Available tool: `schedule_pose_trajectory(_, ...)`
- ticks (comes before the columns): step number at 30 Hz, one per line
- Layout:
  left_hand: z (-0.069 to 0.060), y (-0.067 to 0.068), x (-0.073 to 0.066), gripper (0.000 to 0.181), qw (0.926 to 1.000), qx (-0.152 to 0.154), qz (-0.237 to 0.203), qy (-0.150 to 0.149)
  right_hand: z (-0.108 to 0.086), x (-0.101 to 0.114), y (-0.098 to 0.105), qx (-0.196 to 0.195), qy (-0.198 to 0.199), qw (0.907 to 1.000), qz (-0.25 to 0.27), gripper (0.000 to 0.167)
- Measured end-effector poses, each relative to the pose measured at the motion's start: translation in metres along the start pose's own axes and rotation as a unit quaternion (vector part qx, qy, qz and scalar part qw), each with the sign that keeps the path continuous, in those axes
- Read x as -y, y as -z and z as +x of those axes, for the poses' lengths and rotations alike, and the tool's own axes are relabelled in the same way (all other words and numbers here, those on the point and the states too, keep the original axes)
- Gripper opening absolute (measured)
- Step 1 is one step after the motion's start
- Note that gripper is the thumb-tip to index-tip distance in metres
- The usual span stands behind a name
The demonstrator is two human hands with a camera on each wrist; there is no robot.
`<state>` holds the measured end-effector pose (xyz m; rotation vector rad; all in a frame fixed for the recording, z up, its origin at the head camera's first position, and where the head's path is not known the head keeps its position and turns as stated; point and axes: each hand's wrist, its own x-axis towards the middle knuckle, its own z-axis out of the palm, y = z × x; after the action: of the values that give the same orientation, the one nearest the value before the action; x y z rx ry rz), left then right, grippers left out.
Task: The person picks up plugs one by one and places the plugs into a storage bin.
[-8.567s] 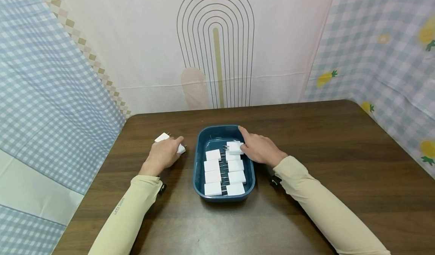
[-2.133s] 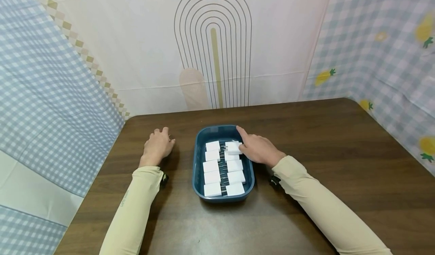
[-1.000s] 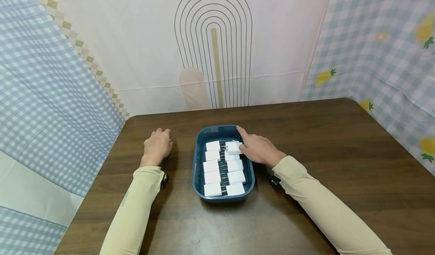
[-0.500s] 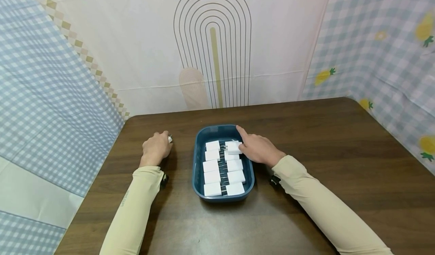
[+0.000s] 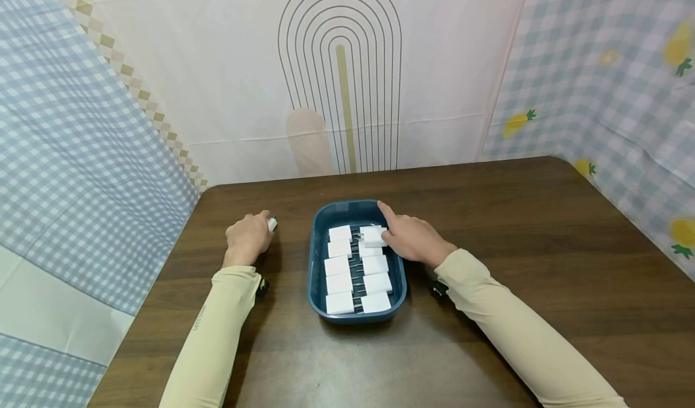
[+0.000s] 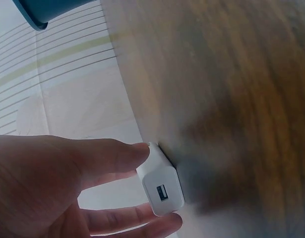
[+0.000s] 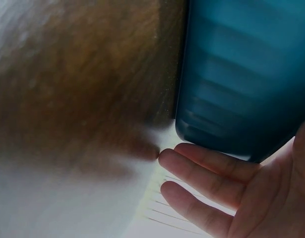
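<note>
In the head view, the left hand (image 5: 247,239) is left of the blue bin (image 5: 311,275), low over the table. It pinches a white USB charger (image 5: 272,223); the left wrist view shows the thumb on one side of this charger (image 6: 163,191) and fingers on the other, its USB port facing the camera. The right hand (image 5: 415,236) holds the bin's right wall. Its thumb is over the rim, by a white charger (image 5: 372,236) lying on top of others, while straight fingers (image 7: 202,178) lie along the outside in the right wrist view.
Several more white chargers (image 5: 339,283) lie in two columns inside the bin, prongs towards the middle. The brown wooden table (image 5: 488,215) meets a patterned cloth (image 5: 239,94) at the back, with checked cloth (image 5: 597,94) at both sides.
Over the earlier frames, the left column gained a charger and two chargers left of the bin became one. Lately the left hand shifted slightly left, exposing its charger. The right hand has stayed put.
</note>
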<state>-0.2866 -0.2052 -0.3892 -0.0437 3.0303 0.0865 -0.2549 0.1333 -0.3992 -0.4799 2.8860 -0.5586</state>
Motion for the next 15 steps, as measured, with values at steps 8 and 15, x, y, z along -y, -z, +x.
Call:
schedule_pose_trajectory(8,-0.0003,0.0016,-0.0005,0.053,0.9999,0.011,0.006,-0.001,0.0002,-0.0007,-0.0003,-0.003,0.002,1.0000,-0.001,0.070)
schedule_pose_trajectory(15,0.0000,0.0005,-0.0004,0.051,0.9999,0.011,0.009,-0.002,0.0003,-0.0005,-0.0002,0.000,0.004,1.0000,0.000,0.070)
